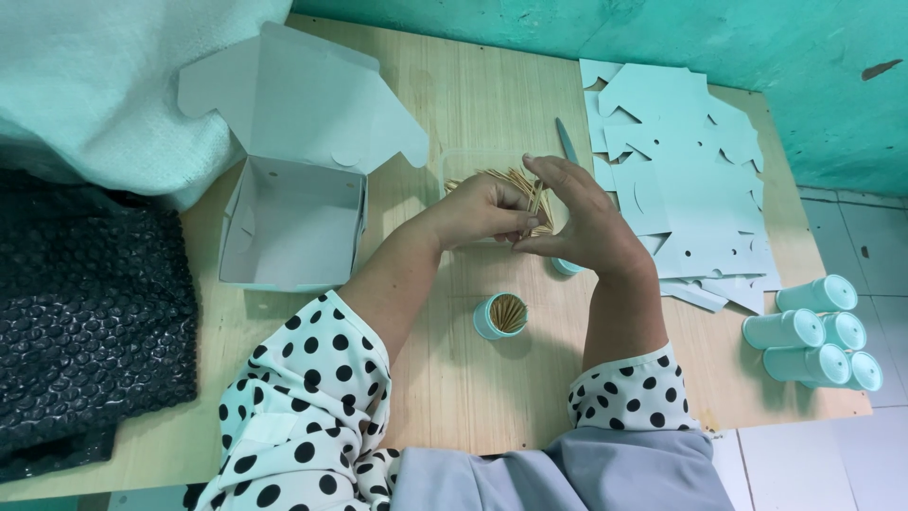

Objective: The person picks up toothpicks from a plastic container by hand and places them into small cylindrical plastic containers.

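Both hands meet over the clear tray (463,166) at counter (454,378) centre. Left hand (482,210) and right hand (586,222) both pinch one bundle of toothpicks (537,203), fingers closed on it from 9 and 3 o'clock.

Judgement: square the bundle first, tips level and sticks parallel, squeeze tight so none fan out, then keep it upright over the tray so strays drop back in.

Containers:
- Clear tray: loose toothpicks, partly hidden by the hands.
- Small teal tub (499,316) at 6 o'clock of the hands: upright, open, already packed with toothpicks.
- Teal cap (566,267) just under the right hand, mostly hidden.
- White carton (293,222) at 9 o'clock: flaps open, looks empty.
- Capped teal tubs (813,331) at 4 o'clock: lying on their sides, contents unseen.
- Flat carton blanks (681,180) at 2 o'clock, stacked loosely.
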